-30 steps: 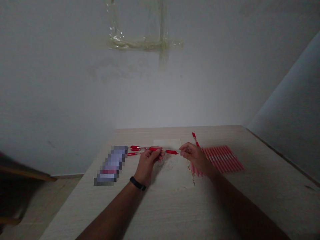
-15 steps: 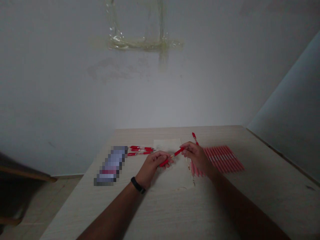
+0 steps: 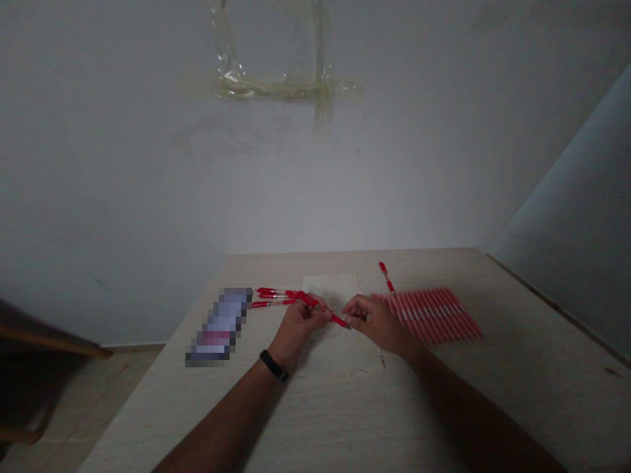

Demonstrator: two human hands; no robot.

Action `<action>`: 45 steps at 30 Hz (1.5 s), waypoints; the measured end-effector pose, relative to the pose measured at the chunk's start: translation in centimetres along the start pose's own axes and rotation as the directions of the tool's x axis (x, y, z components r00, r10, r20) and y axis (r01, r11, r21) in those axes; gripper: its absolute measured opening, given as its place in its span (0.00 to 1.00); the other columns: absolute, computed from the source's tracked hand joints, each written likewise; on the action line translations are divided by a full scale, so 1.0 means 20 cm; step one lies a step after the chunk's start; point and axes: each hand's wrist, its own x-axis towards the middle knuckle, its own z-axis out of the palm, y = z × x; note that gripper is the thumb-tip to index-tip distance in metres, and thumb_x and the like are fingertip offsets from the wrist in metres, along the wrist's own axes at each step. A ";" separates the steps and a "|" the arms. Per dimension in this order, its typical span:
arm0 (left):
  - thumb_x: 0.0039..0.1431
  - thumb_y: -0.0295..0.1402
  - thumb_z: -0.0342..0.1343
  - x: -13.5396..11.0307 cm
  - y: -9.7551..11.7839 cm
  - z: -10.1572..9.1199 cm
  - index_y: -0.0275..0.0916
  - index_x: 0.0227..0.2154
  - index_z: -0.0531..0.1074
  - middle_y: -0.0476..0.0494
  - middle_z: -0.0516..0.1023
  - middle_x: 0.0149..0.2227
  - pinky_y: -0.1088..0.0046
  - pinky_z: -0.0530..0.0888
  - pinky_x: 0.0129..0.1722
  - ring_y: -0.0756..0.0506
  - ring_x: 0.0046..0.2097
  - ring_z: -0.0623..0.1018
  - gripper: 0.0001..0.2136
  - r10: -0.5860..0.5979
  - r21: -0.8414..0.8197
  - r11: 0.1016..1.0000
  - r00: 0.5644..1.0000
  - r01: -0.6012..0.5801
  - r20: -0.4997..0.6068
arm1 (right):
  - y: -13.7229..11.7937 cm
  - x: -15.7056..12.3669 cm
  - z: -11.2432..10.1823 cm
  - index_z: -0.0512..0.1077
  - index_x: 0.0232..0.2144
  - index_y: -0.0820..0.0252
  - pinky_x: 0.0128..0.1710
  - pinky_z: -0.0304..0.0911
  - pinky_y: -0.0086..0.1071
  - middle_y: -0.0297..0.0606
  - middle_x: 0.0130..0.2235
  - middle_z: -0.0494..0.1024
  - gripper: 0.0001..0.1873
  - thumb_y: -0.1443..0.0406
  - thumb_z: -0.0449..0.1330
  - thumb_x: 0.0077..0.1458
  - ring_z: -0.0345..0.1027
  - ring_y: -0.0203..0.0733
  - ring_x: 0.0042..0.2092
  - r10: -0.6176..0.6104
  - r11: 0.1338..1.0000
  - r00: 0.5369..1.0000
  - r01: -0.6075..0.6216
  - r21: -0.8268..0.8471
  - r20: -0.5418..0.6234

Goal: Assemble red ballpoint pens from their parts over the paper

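Note:
My left hand (image 3: 296,324) is closed round a red pen (image 3: 323,309) that slants from upper left to lower right over a sheet of pale paper (image 3: 345,348). The fingers of my right hand (image 3: 372,320) are pinched at the pen's lower right tip. A black band sits on my left wrist. To the left of the hands lie three red pens (image 3: 276,297) in a small bunch. On the right a row of several red pens (image 3: 434,314) lies side by side, with a single red pen (image 3: 386,274) just behind it.
A blurred-out flat box (image 3: 220,326) lies at the left of the light wooden table (image 3: 517,368). Grey wall stands behind, with yellowed tape remains (image 3: 286,85) high up. A dark piece of furniture (image 3: 29,368) is at the far left, beyond the table's edge.
The pen between my hands has turned from level, to tilted up at the right, to slanted down at the right. My right hand has moved left and down, uncovering more of the pen row.

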 end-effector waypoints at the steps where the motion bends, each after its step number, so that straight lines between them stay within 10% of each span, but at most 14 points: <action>1: 0.48 0.34 0.68 0.00 0.00 0.00 0.35 0.30 0.73 0.48 0.75 0.27 0.76 0.66 0.29 0.50 0.28 0.71 0.12 0.003 0.008 1.000 1.000 -0.003 -0.013 | -0.01 0.00 0.00 0.74 0.38 0.58 0.33 0.64 0.30 0.36 0.34 0.77 0.09 0.60 0.61 0.58 0.69 0.38 0.35 0.001 1.000 1.000 -0.001 -0.007 0.005; 31: 0.58 0.44 0.61 0.00 -0.03 0.01 0.35 0.41 0.75 0.45 0.78 0.28 0.72 0.70 0.30 0.47 0.29 0.74 0.17 0.087 0.226 0.971 0.995 -0.076 -0.040 | -0.04 -0.01 -0.02 0.75 0.38 0.56 0.35 0.62 0.31 0.34 0.34 0.76 0.05 0.66 0.63 0.57 0.70 0.38 0.35 -0.062 0.972 0.998 0.062 -0.228 0.009; 37: 0.55 0.42 0.63 0.00 -0.08 0.00 0.35 0.42 0.76 0.44 0.78 0.31 0.73 0.68 0.31 0.48 0.31 0.74 0.16 0.025 0.315 0.948 0.999 -0.032 0.026 | 0.00 0.03 -0.13 0.75 0.35 0.57 0.35 0.62 0.32 0.35 0.34 0.73 0.03 0.65 0.61 0.58 0.68 0.39 0.35 -0.103 0.934 0.982 0.040 -0.354 -0.161; 45: 0.57 0.38 0.61 -0.02 -0.06 -0.01 0.38 0.42 0.77 0.43 0.78 0.34 0.73 0.68 0.34 0.46 0.34 0.74 0.12 0.070 0.415 0.905 0.995 -0.092 0.068 | 0.21 0.06 -0.35 0.74 0.31 0.60 0.31 0.61 0.32 0.37 0.29 0.76 0.06 0.63 0.63 0.52 0.68 0.40 0.29 0.000 0.886 0.849 -0.245 -0.393 -0.529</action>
